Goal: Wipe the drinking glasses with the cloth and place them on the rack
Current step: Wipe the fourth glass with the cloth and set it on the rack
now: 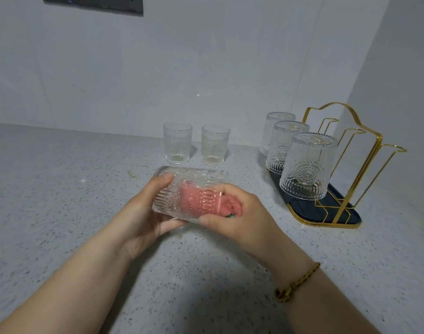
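Note:
My left hand [143, 213] grips a clear embossed drinking glass [182, 186] lying on its side above the counter, its mouth to the right. My right hand [237, 218] holds a pink cloth [194, 198] pushed inside the glass through the mouth. Two more glasses stand upright on the counter behind, one on the left [177, 142] and one on the right [215, 145]. On the right, a gold wire rack [350, 150] with a dark tray [336, 210] carries three glasses upside down on its left pegs, the nearest one [308, 165] in front. The pegs on the rack's right side are bare.
The speckled grey counter [61, 189] runs up to a white tiled wall [157, 68] behind and another white wall on the right. A dark panel [92, 3] hangs at the top left. I wear a gold bracelet [297, 283] on my right wrist.

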`<state>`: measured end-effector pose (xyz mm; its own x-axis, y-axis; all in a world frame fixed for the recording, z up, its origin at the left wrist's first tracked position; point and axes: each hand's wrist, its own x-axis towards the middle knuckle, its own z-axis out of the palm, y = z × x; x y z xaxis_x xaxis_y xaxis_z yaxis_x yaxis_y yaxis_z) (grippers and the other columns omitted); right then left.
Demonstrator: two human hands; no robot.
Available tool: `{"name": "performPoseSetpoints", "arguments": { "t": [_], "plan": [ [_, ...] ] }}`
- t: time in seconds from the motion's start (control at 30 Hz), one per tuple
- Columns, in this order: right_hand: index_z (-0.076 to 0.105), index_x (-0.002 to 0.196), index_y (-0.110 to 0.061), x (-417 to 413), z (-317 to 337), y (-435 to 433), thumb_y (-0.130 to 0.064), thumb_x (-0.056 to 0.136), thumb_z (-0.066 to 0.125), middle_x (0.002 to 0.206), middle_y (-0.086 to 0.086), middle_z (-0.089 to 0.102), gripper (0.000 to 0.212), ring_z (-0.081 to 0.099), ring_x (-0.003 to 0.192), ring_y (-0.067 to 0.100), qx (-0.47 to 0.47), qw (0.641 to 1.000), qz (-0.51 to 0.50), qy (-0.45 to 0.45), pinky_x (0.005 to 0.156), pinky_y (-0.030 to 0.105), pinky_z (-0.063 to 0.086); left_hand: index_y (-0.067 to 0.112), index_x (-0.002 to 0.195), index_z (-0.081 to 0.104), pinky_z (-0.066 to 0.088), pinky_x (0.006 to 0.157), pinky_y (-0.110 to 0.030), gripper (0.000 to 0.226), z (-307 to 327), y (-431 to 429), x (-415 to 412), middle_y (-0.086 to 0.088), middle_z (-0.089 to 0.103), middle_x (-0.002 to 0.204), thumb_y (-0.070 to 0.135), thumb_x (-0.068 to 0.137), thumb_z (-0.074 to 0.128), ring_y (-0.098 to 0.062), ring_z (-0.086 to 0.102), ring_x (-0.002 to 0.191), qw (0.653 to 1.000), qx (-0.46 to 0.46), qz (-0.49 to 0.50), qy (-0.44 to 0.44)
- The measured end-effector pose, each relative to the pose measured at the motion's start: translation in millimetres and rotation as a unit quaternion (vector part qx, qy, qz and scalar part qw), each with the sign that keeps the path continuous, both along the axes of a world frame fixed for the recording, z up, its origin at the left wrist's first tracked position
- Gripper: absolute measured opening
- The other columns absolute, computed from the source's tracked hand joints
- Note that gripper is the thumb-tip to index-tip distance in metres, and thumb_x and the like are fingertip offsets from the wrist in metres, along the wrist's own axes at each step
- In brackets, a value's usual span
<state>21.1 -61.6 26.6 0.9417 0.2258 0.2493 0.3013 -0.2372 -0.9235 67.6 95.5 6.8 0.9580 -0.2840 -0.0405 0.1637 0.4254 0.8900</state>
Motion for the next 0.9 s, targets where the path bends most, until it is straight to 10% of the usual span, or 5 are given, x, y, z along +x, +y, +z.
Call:
{"name": "performPoseSetpoints", "arguments": {
  "t": [0.37,0.5,0.73,0.9],
  "plan": [
    [0.061,0.086,-0.008,20,2,-29,-0.008,0.08,0.06,0.078,0.01,0.065,0.007,0.062,0.062,0.017,0.371,0.904,-0.201,0.067,0.061,0.026,0.054,0.019,0.095,0.061,0.056,0.047,-0.029,0.029,3,9,7,-0.002,0.073,0.075,0.038,0.076,0.05,-0.015,0.071,0.063,0.995,-0.097,0.019,0.019],
    [0.055,0.077,-0.017,25,0,-35,-0.008,0.084,0.058,0.076,0.007,0.058,0.012,0.056,0.069,0.019,0.345,0.88,-0.326,0.032,0.07,0.032,0.051,0.019,0.092,0.062,0.058,0.051,-0.032,0.027,2,7,5,-0.003,0.074,0.077,0.038,0.085,0.045,-0.016,0.071,0.065,0.996,-0.09,0.009,0.011],
    [0.053,0.082,-0.013,24,-8,-14,-0.013,0.085,0.056,0.078,0.005,0.058,0.005,0.057,0.065,0.012,0.306,0.92,-0.23,0.081,0.061,0.025,0.047,0.022,0.085,0.066,0.057,0.061,-0.036,0.027,-5,-1,1,-0.003,0.074,0.083,0.037,0.067,0.052,-0.017,0.071,0.07,0.997,-0.062,-0.041,-0.018],
    [0.063,0.088,-0.004,22,-4,-18,-0.044,0.09,0.036,0.086,0.012,0.072,0.048,0.068,0.083,0.019,0.411,0.896,-0.119,0.121,0.081,0.034,0.053,0.02,0.09,0.063,0.058,0.054,-0.032,0.026,-5,-1,4,-0.003,0.074,0.076,0.038,0.074,0.052,-0.016,0.07,0.062,0.997,-0.064,-0.026,0.013]
  ]
}}
